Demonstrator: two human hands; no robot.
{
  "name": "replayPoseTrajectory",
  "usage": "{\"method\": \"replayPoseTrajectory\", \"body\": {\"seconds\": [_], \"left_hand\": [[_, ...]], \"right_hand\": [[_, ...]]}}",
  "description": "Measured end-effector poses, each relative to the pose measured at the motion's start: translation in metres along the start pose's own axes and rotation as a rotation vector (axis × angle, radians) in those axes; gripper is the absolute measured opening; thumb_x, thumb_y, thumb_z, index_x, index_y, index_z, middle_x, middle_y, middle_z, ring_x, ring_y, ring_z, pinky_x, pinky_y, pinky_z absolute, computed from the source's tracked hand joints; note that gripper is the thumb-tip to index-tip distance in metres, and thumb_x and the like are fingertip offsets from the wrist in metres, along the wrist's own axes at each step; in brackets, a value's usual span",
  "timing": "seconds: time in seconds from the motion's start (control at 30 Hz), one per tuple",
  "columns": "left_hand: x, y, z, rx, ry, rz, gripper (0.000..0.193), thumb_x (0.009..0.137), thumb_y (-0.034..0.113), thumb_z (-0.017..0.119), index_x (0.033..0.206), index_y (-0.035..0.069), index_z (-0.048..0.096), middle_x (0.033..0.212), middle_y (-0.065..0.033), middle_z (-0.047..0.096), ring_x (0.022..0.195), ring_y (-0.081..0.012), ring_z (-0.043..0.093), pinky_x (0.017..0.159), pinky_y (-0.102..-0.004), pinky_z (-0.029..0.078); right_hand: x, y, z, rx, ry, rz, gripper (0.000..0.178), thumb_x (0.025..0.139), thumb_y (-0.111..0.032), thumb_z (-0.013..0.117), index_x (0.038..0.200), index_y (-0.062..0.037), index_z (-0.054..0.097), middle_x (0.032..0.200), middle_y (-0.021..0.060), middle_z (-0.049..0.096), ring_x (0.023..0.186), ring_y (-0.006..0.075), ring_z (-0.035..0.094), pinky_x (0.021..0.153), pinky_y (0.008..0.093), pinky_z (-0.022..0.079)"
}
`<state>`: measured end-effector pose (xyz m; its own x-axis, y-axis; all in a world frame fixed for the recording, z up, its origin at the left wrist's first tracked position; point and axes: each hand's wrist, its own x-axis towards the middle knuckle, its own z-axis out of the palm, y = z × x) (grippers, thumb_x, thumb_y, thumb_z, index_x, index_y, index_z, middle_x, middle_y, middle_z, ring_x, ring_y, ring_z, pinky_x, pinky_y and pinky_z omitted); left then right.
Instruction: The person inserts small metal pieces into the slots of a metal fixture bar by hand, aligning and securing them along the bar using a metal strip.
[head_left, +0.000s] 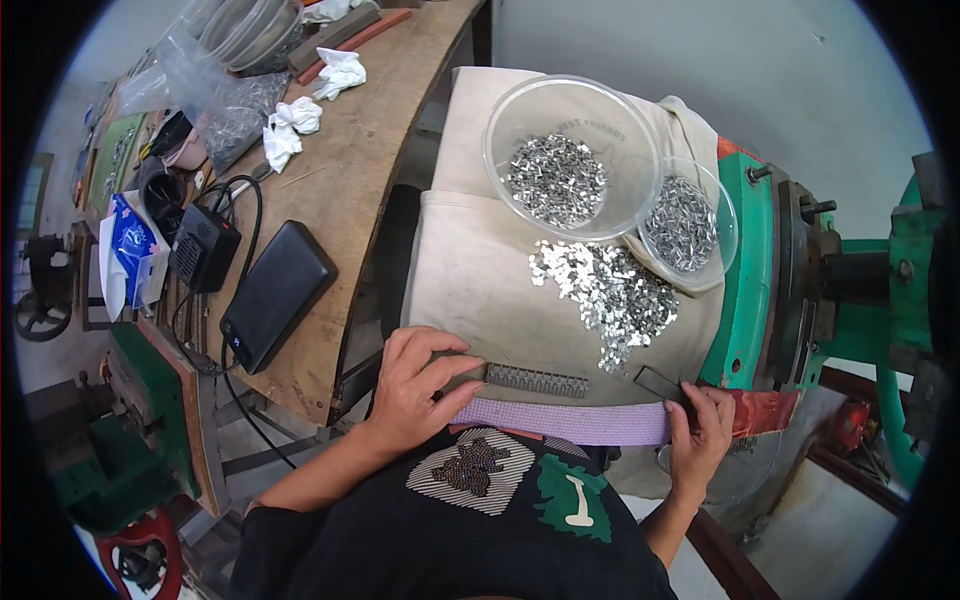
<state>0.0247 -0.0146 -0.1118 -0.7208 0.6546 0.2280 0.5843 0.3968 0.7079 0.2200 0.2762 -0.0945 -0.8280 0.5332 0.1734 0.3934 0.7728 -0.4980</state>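
Observation:
Fingers and thumb of my left hand (412, 385) pinch the left end of a slotted grey metal bar (537, 381), which lies along the near edge of the beige cloth (465, 270). At the right, my right hand (704, 428) grips a thin, dark, narrow metal piece (660, 384) between thumb and fingers; its far end points up and left, apart from the bar. I cannot tell its exact kind. Beyond the bar lies a loose heap of small shiny metal pieces (610, 290).
A large clear plastic tub (625, 185) and a smaller clear tub (728, 235), both with small metal parts, stand behind the heap. A green machine (745, 270) borders the right side. On the wooden table (330, 170) at left lie a black power bank (280, 295), cables and crumpled tissues (285, 130).

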Motion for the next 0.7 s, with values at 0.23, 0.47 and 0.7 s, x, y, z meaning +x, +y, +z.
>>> {"method": "replayPoseTrajectory", "body": {"seconds": [0.23,0.47,0.7], "left_hand": [[0.000,0.002,-0.010,-0.093,-0.016,-0.058,0.024,0.075,0.004,0.078,0.098,0.003,0.071,0.100,-0.0103,0.063,0.091,-0.0269,0.059,0.080,-0.0350,0.047],[0.009,0.012,-0.013,-0.212,0.010,-0.213,0.012,0.085,0.004,0.074,0.093,0.000,0.066,0.096,-0.0107,0.058,0.073,-0.0186,0.061,0.058,-0.0289,0.049],[0.010,0.016,-0.014,-0.129,-0.028,-0.296,0.012,0.087,0.009,0.072,0.089,0.000,0.064,0.095,-0.0102,0.054,0.072,-0.0234,0.059,0.060,-0.0331,0.048]], "right_hand": [[-0.006,-0.013,-0.006,0.120,-0.059,0.076,0.032,0.071,0.000,0.082,0.101,-0.0020,0.072,0.092,0.0121,0.064,0.081,0.0258,0.062,0.069,0.0337,0.051],[0.026,-0.072,0.014,0.255,-0.156,-0.203,0.030,0.068,-0.005,0.084,0.096,-0.0042,0.073,0.090,0.0088,0.065,0.080,0.0268,0.063,0.067,0.0353,0.051],[0.046,-0.099,0.037,0.248,-0.296,-0.376,0.030,0.072,-0.006,0.081,0.100,-0.0041,0.071,0.093,0.0081,0.062,0.082,0.0271,0.062,0.070,0.0371,0.052]]}}
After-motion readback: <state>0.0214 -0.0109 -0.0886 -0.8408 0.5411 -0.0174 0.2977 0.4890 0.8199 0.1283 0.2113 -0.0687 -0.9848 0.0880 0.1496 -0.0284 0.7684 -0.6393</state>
